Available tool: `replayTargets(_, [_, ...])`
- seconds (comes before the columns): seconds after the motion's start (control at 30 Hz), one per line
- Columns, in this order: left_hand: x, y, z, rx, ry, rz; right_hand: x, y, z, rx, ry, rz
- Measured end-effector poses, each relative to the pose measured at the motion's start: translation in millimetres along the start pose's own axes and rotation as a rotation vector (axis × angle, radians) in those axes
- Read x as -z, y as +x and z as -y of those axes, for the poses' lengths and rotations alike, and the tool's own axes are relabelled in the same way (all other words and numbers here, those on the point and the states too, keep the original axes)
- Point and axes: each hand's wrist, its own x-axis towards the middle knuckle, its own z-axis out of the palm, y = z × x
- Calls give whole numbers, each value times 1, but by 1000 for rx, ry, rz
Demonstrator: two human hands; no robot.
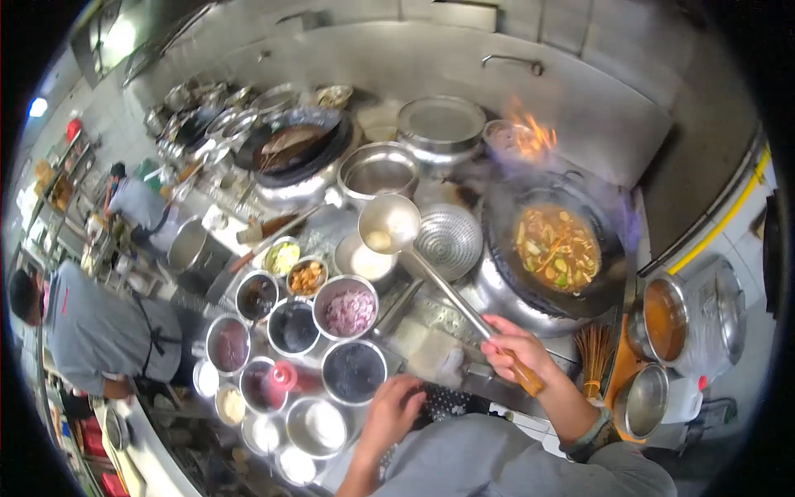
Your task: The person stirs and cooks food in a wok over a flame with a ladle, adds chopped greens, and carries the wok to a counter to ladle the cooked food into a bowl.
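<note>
Tap and 2 people
The tap juts from the steel wall; the people wear grey.

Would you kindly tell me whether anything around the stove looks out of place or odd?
Flames stand out: they rise in the open behind the wok, right beside a bowl, rather than only underneath. That may be normal for this burner.

You get a fairly bright view, with white glare from a lamp at upper left and orange light from flames. Haze veils the wok, the far shelves blur, and fisheye distortion bends your edges into black corners.
</note>
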Motion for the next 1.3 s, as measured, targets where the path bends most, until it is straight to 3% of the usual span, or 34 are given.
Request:
replayTargets(0.03, [-3,1,0,5,-1,3,10,-12,1,18,150,75])
replayTargets(0.2, [-19,15,-4,22,-11,101,28,-86,19,255,305,2])
replayTargets(0.33, [-27,29,-24,-77,38,158,48,-126,41,335,-392,-521])
replayTargets(0.47, [-38,37,-34,-93,76,196,84,-151,58,224,-736,-796])
replayTargets(0.53, [-43,44,-39,-134,72,231,133,-136,50,232,-809,-829])
replayTargets(0.6, [-51,49,-45,-199,48,267,153,-124,48,748,-1642,-1004])
replayTargets(0.63, [-57,51,-47,-195,45,277,149,-120,50,478,-1343,-975])
replayTargets(0.67, [-62,54,-49,-202,33,299,139,-126,47,471,-1341,-980])
replayTargets(0.77, [-74,68,-57,-265,34,313,111,-162,47,181,-796,-747])
replayTargets(0.87, [-99,100,-67,-500,139,244,121,-201,52,115,-868,-816])
replayTargets(0.93, [-131,124,-94,-588,134,200,122,-180,52,17,-964,-931])
replayTargets(1.0, [-175,147,-106,-723,102,177,176,-136,33,745,-1600,-949])
replayTargets(1.03, [-190,146,-101,-726,102,176,161,-142,35,748,-1600,-952])
replayTargets(1.1, [-208,146,-95,-695,223,215,109,-168,47,247,-867,-729])
replayTargets(1.13, [-204,142,-95,-698,223,214,99,-188,51,249,-867,-730])
replayTargets(1.2, [-191,131,-99,-678,249,190,94,-229,59,47,-880,-746])
replayTargets(1.23, [-184,125,-105,-652,292,209,93,-234,61,55,-835,-764])
replayTargets(1.3, [-184,123,-104,-654,267,201,114,-212,59,175,-1085,-846])
